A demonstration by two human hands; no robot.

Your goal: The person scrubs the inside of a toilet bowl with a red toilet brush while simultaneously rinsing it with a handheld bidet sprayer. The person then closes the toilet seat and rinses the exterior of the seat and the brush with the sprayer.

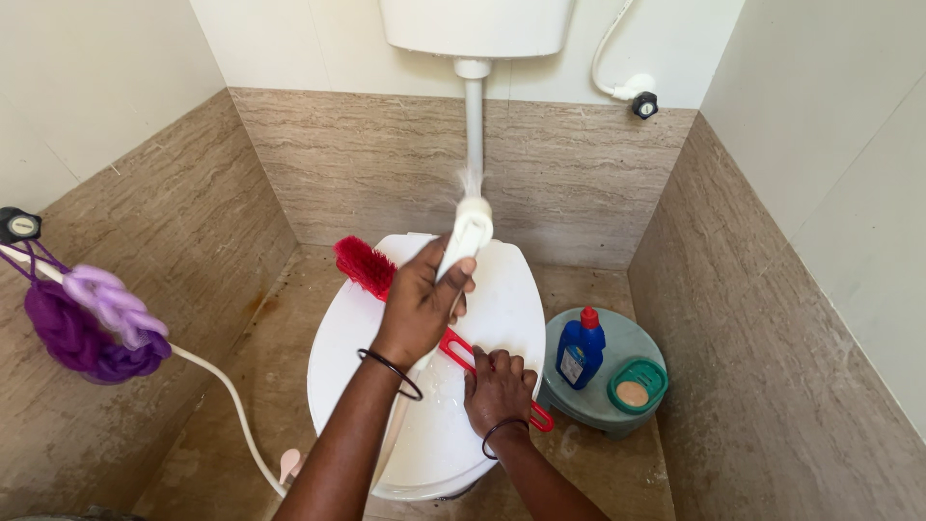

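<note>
My left hand grips a white hand sprayer above the closed white toilet lid. The nozzle points at the back wall, and water sprays off its tip near the flush pipe. My right hand rests on the wet lid and holds the red looped handle of a scrub brush. The brush lies slantwise across the lid, with its red bristles at the lid's far left edge. The sprayer's white hose runs from the left wall down to the floor.
Right of the toilet, a grey-green stool carries a blue bottle with a red cap and a green soap dish. A purple loofah hangs from a tap on the left wall. The cistern is overhead, and stone-tiled walls close in on three sides.
</note>
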